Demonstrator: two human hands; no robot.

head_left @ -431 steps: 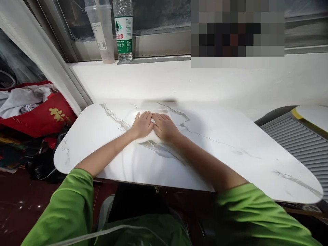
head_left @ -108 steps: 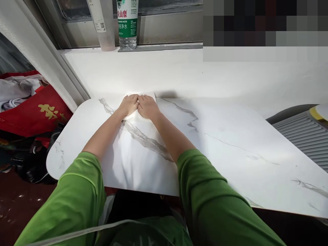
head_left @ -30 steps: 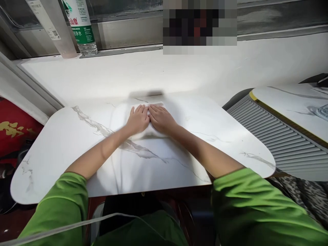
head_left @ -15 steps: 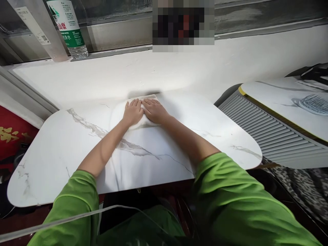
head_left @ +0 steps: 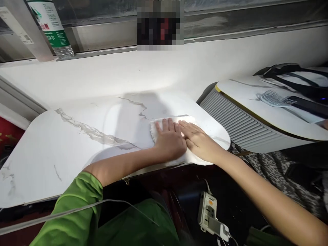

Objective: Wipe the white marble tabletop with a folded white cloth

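Observation:
A white cloth (head_left: 194, 155) lies flat near the right front part of the white marbled table (head_left: 77, 153), with one end at the front edge. My left hand (head_left: 170, 141) presses on it palm down, fingers stretched out. Beside it, my right hand (head_left: 198, 140) rests flat on the same cloth, fingers extended to the upper left. The two hands touch or nearly touch at the middle. Neither hand is wrapped round the cloth, and both hide part of it.
A water bottle (head_left: 55, 32) and a tall translucent container (head_left: 30, 30) stand on the sill. To the right, a second table (head_left: 238, 99) bears a hairbrush (head_left: 276, 99) and a black strapped object (head_left: 294, 80). Below sits a power strip (head_left: 207, 212). A pale cable (head_left: 77, 214) crosses low.
Both hands have slid the cloth from the back middle of the table to the right and towards me. The view has shifted right, bringing the power strip and the hairbrush handle into sight.

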